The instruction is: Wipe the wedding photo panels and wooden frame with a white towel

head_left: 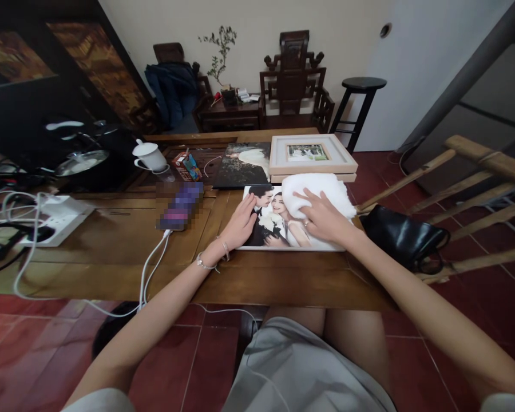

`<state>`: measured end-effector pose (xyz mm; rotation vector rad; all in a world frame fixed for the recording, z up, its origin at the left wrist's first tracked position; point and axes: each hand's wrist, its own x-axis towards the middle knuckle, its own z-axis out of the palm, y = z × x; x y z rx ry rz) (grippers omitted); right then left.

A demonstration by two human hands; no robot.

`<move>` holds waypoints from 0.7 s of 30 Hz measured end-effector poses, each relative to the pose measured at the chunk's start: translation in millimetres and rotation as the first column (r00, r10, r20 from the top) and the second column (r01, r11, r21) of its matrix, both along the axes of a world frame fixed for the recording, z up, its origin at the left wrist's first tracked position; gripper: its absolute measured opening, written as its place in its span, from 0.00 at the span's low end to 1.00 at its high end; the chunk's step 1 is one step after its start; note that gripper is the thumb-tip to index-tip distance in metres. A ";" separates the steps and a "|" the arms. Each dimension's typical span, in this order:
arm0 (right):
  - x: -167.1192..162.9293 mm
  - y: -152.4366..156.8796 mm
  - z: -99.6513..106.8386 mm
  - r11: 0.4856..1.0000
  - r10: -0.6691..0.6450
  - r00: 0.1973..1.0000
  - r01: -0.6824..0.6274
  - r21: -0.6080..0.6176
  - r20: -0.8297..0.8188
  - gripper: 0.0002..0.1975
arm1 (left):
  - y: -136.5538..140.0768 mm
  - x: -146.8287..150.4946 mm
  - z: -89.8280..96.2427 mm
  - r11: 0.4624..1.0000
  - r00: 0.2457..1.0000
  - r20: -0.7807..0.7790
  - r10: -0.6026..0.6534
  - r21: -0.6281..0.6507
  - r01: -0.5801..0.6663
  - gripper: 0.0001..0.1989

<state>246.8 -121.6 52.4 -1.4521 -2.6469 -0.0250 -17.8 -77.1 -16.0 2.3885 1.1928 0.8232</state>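
A wedding photo panel [278,233] lies flat on the wooden table [257,280] in front of me. My left hand [241,220] rests on the panel's left edge, fingers stretched out flat. On the panel's upper right lies a folded white cloth [332,191]. My right hand [321,216] is laid on that cloth with its fingers spread, pressing it against the photo. The cloth covers the panel's top right corner.
Behind the panel are a dark photo board [244,166] and stacked light wood frames [313,166]. To the left are a charging phone [180,206], a small box [187,166], a lidded white cup [148,155] and a power strip [62,220]. A black bag [401,234] is at right.
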 end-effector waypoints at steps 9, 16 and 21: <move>-7.8 -41.7 -2.1 0.999 0.032 0.996 -0.032 -0.006 0.079 0.16 | -0.8 1.1 1.2 1.000 1.000 -0.027 0.010 0.008 -0.010 0.27; -14.5 -105.7 -1.1 0.994 0.087 0.995 -0.084 -0.063 0.043 0.12 | -2.8 4.0 4.8 1.000 0.998 -0.057 0.020 0.003 -0.020 0.28; -11.4 -91.2 0.8 0.994 0.086 0.996 -0.086 -0.071 0.002 0.16 | -2.0 3.5 3.6 1.000 0.999 -0.044 0.024 0.008 -0.023 0.27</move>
